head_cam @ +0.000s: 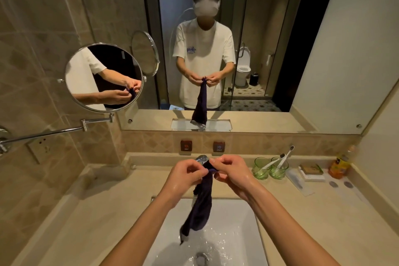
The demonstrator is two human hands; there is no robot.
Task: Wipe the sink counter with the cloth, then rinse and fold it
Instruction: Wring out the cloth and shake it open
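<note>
At the far left we see a round shaving mirror [103, 77] with a chrome rim, held off the tiled wall on a jointed metal arm [58, 129]. Below it a beige stone counter [103, 211] runs smooth and glossy toward the middle.

Our left hand [187, 174] is pinched shut on the top edge of the cloth [200, 207], thumb and fingertips gripping the fabric. The cloth is dark purple, wet-looking and bunched into a long twisted strip that hangs straight down over the sink [235, 218], its lower end clear of the basin floor. The sink is a white rectangular basin set into the counter, with water shimmering on its bottom around the metal drain [201, 258]. Behind our hands the rounded chrome tap [201, 158] is partly hidden.

Our right hand [230, 171] grips the same top edge just beside the left, fingers curled closed on the cloth; both forearms shine wet.

Further right stand two green ribbed glass cups [271, 168], touching, each holding a white toothbrush [284, 156] leaning to the right. Beyond them lie small flat packets [311, 171] and an orange bottle [340, 167] near the wall.
</note>
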